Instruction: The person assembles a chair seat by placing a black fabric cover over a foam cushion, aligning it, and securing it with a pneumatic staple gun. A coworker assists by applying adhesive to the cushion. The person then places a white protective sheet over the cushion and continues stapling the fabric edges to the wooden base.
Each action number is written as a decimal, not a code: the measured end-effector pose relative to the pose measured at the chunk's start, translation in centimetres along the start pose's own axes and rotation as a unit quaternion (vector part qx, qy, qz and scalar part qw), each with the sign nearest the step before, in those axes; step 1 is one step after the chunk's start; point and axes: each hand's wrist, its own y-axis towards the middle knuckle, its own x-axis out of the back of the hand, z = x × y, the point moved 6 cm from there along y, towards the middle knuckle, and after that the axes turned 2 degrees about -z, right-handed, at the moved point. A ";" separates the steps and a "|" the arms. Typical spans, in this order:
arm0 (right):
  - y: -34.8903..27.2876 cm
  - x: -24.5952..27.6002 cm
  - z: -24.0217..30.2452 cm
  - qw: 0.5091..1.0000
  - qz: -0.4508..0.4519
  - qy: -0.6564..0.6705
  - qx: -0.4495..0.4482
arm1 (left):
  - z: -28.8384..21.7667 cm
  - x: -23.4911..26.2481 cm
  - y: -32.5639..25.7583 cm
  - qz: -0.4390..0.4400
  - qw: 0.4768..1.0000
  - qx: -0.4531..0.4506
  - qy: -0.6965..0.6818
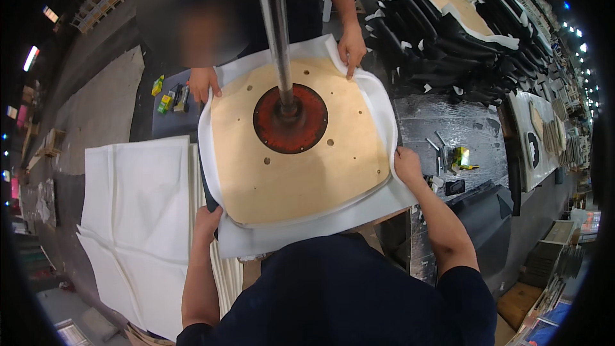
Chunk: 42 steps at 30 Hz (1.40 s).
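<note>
My left hand [206,221] and right hand [407,165] each gripped the white cover's [307,234] edge, wrapped around the board [295,179] under the press [289,118]. It looked soft and stretchy, best pulled from its corners.

Small green-yellow packages [165,97] beside far bench edge

The scene is viewed from a single head-worn fisheye camera, directed steeply downward at close range onto the table [448,131]; straight edges are bent toward the rim.
</note>
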 end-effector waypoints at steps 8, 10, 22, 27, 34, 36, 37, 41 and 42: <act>0.6 -1.1 -3.9 1.000 -0.001 0.008 0.003 | -0.1 -0.7 -0.7 -0.024 1.000 -0.001 0.003; 1.1 -1.6 -3.9 0.999 0.006 0.049 -0.002 | 1.6 0.2 -0.7 -0.037 0.999 -0.010 -0.019; 1.0 -3.3 -6.0 0.985 -0.014 0.165 -0.038 | 2.3 -0.5 -1.0 -0.062 0.992 0.022 -0.106; 0.8 -2.6 -5.3 0.984 -0.038 0.165 -0.046 | 2.2 -1.5 -0.8 -0.035 0.985 0.031 -0.164; 0.0 -0.7 -0.8 0.998 -0.041 0.038 -0.020 | 2.8 -1.6 -0.1 -0.036 0.986 -0.023 -0.164; -0.1 -0.4 -0.2 0.998 -0.041 0.050 -0.027 | 2.8 -1.3 0.0 -0.036 0.988 -0.029 -0.145; -0.2 -0.3 0.1 0.997 -0.041 0.056 -0.029 | 2.8 -1.6 0.0 -0.031 0.988 -0.023 -0.148; -0.9 0.4 0.5 0.993 -0.079 0.087 -0.014 | 1.6 -1.9 -0.1 -0.036 0.992 -0.013 -0.122; -0.8 0.4 0.8 0.992 -0.074 0.099 -0.020 | 1.6 -1.3 0.3 -0.040 0.995 -0.016 -0.094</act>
